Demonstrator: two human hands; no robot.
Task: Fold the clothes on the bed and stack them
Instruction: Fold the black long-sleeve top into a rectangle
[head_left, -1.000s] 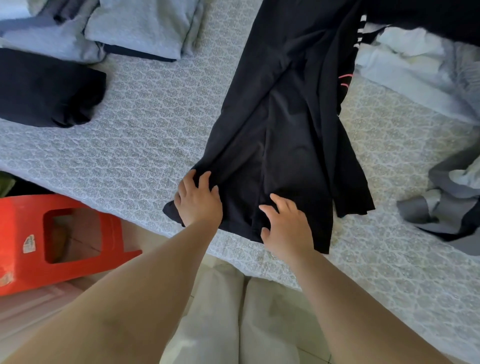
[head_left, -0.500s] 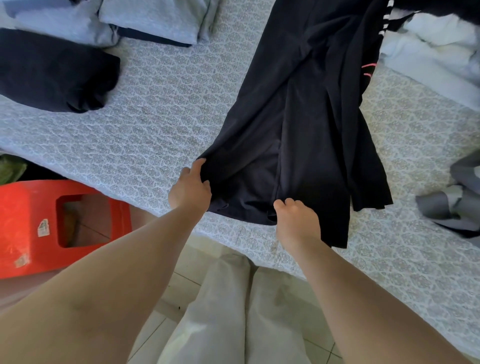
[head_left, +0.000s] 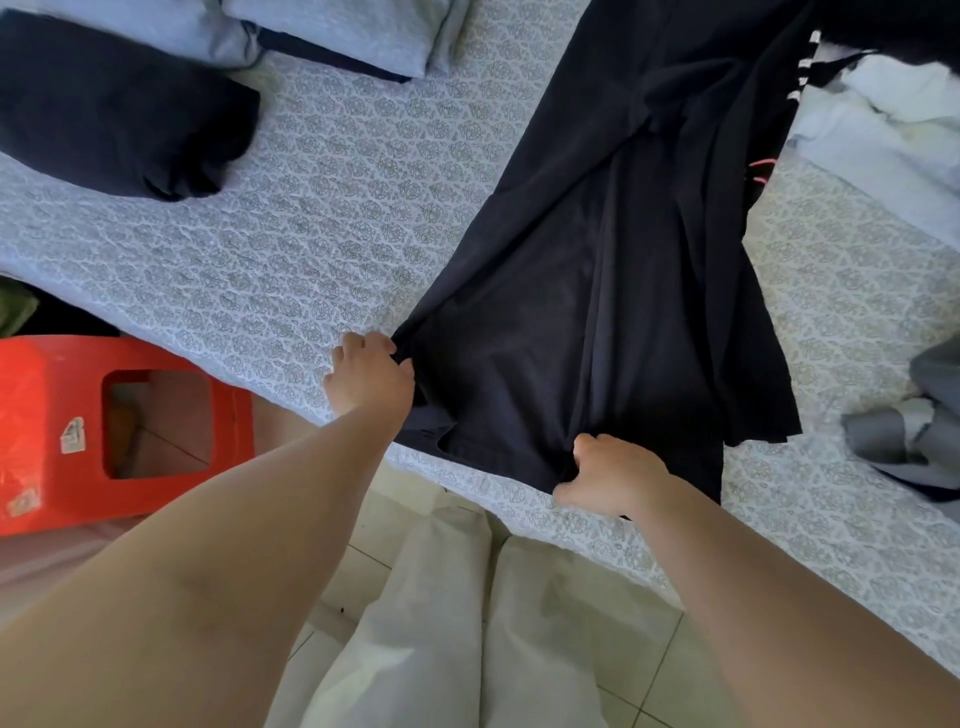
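A long black garment (head_left: 597, 249) lies stretched across the patterned grey bed (head_left: 322, 218), running from the top right down to the near edge. My left hand (head_left: 371, 379) grips its near left corner. My right hand (head_left: 613, 473) grips the bottom hem further right, fingers curled into the cloth. The hem between my hands is lifted a little and bunched. The garment's far end runs out of view at the top.
A folded black piece (head_left: 114, 109) and folded light blue clothes (head_left: 343, 31) lie at the far left. Unfolded white and pale clothes (head_left: 883, 119) sit at the far right, a grey garment (head_left: 919, 431) at the right edge. A red plastic stool (head_left: 78, 431) stands beside the bed.
Both hands went from lying flat on the black garment's hem to gripping it, and the hem has been drawn toward the bed's near edge and bunched.
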